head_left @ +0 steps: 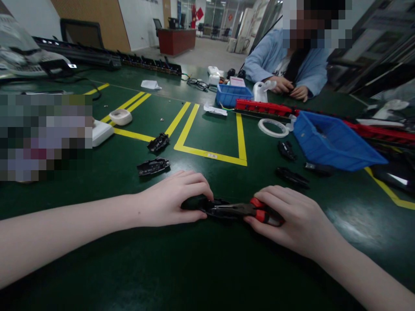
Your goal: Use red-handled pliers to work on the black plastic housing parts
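Note:
My left hand (181, 196) pinches a black plastic part (193, 203) just above the green table. Red-handled pliers (238, 210) are in my right hand (288, 216), its fingers wrapped round the grips. The jaws of the pliers point left and reach onto the black part; whether they bite on it I cannot tell. Two similar black plastic pieces, one (158, 142) behind the other (153, 166), lie beyond my left hand. More black pieces (292, 177) rest beyond my right hand, near a blue bin.
The blue bin (337, 142) stands at right, with a tape roll (273, 128) beside it. A smaller blue bin (234, 96) and a long red strip (264, 106) lie farther back. Yellow tape lines (210, 154) mark the green table (181, 268). Across it sits a person (292, 65).

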Demonstrator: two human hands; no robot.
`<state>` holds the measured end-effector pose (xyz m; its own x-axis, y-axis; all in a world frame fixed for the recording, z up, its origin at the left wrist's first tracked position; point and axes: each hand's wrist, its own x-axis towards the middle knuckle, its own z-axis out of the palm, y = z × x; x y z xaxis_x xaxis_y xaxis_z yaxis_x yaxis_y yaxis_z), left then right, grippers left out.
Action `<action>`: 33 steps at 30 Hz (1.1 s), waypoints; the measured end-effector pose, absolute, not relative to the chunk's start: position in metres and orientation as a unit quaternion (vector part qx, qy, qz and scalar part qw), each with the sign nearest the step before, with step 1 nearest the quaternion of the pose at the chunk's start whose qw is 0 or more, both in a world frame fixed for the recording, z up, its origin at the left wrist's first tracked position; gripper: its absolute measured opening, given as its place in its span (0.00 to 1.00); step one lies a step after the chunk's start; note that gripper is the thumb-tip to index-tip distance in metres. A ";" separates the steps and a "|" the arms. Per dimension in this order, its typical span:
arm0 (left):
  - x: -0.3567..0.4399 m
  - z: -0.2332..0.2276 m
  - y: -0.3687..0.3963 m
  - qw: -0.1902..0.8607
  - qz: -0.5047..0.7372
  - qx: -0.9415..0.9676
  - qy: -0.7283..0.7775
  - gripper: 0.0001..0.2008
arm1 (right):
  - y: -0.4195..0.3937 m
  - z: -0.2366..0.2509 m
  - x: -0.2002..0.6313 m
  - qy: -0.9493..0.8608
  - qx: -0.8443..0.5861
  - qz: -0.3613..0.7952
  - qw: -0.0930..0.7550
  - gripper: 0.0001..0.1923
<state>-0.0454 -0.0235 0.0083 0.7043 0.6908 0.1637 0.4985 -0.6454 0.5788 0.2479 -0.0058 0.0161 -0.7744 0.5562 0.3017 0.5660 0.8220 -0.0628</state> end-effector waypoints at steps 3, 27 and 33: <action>-0.046 0.008 -0.023 0.254 0.190 0.887 0.334 0.11 | -0.006 0.017 0.247 -0.941 -0.297 -0.015 0.158 0.13; -0.044 0.010 -0.024 0.324 0.189 0.848 0.375 0.08 | -0.006 0.019 0.236 -0.936 -0.319 0.018 0.147 0.12; -0.043 0.012 -0.025 0.318 0.184 0.848 0.381 0.09 | -0.002 0.021 0.241 -0.936 -0.322 0.035 0.138 0.11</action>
<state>-0.0430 -0.0246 0.0120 0.6419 0.7636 0.0702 0.5295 -0.5075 0.6798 0.2407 -0.0023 0.0208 -0.7541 0.6131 0.2354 0.5939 0.7896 -0.1541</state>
